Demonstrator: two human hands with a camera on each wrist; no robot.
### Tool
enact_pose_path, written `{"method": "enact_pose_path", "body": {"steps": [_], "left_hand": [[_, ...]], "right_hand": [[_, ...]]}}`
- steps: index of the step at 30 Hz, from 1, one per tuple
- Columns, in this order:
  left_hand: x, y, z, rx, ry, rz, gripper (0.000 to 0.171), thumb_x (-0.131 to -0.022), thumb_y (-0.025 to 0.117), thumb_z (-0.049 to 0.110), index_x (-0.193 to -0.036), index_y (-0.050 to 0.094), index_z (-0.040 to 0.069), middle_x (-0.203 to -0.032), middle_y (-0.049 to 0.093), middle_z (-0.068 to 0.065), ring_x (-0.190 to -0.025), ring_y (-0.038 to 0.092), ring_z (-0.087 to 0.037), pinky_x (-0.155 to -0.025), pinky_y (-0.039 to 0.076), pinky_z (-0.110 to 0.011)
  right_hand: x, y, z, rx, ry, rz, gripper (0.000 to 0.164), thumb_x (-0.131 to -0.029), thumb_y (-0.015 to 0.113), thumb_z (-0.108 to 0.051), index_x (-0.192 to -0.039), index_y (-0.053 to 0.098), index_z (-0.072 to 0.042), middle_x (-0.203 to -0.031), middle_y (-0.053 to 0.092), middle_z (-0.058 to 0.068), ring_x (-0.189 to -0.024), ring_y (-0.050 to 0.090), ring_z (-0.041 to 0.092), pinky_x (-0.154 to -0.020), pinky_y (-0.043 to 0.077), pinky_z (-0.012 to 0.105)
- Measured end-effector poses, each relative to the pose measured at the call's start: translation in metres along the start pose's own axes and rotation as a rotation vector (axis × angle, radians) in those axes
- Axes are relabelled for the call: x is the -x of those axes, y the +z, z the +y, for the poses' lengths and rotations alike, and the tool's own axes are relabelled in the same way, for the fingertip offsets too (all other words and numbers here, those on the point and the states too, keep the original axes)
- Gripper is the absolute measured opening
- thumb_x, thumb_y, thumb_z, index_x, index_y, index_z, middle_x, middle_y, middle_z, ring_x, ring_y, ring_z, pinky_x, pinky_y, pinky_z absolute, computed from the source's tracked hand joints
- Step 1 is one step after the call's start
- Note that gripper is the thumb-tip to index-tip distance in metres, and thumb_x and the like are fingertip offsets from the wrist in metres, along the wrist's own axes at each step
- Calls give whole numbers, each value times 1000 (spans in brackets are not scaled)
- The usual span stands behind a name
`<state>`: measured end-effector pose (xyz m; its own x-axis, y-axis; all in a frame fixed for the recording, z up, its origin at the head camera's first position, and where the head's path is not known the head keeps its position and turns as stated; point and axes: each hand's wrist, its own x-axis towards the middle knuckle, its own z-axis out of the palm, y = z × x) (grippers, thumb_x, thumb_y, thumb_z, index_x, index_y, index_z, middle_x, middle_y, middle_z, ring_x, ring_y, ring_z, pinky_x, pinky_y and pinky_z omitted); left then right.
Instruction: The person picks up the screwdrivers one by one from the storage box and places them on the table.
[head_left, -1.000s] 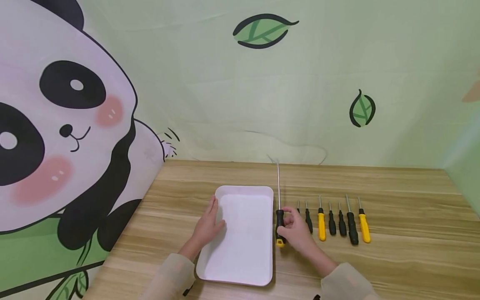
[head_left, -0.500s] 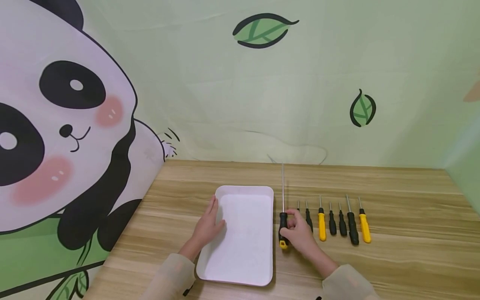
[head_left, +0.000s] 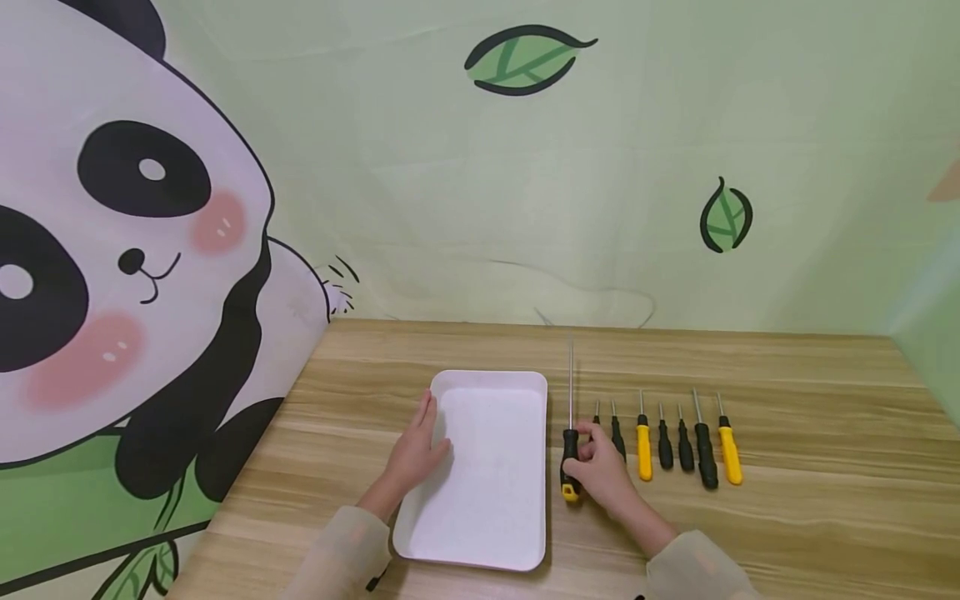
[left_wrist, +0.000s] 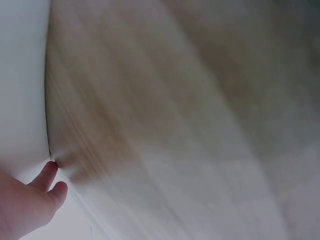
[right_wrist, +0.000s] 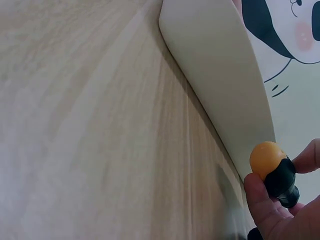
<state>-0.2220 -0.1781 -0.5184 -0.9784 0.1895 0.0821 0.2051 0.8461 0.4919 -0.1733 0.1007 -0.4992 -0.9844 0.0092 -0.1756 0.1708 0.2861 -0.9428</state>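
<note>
My right hand (head_left: 602, 471) pinches the handle of a long screwdriver (head_left: 570, 458), just right of the tray. The handle is black with a yellow end; its thin metal shaft points towards the wall. The right wrist view shows thumb and fingers around that handle (right_wrist: 281, 181), its rounded yellow end facing the camera. My left hand (head_left: 411, 450) rests at the left rim of a white rectangular tray (head_left: 480, 550). Its fingers lie straight along the outer side, and the thumb stretches over the inside. Fingertips touch the tray's edge in the left wrist view.
Several shorter screwdrivers lie in a row right of my right hand, among them a yellow one (head_left: 644, 450) and a thick black one (head_left: 705, 457). The nearest is partly hidden by my fingers. Behind the wooden table (head_left: 825, 400) stands a wall printed with a panda and leaves.
My right hand has carried the long screwdriver slightly right, away from the tray, and a little towards me. The left hand and the tray have kept their places.
</note>
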Motion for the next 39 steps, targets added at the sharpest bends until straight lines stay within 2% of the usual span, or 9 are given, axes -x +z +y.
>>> {"method": "enact_pose_path", "body": {"steps": [10,22,39], "left_hand": [[0,0,0,13,-8,-6,73,-80,57,18,-138,20,-5,-147,13,-16,-128,31,-32,-95,37,-46],[-1,0,-1,1,-5,-8,72,-80,56,19,-138,20,-5,-148,13,-15,-128,33,-31,-93,39,-45],[0,-1,0,9,-17,-16,72,-81,56,18,-139,19,-4,-148,12,-14,-128,31,-31,-95,37,-46]], "right_hand": [[1,1,4,-8,57,-26,53,-71,55,0,-122,40,-3,-79,52,13,-57,52,16,-44,49,28],[3,3,7,2,75,-26,52,-71,55,-1,-120,41,-1,-74,46,9,-50,47,14,-42,47,28],[6,6,8,1,99,-33,53,-71,56,-1,-121,41,0,-78,47,11,-50,49,14,-41,48,29]]}}
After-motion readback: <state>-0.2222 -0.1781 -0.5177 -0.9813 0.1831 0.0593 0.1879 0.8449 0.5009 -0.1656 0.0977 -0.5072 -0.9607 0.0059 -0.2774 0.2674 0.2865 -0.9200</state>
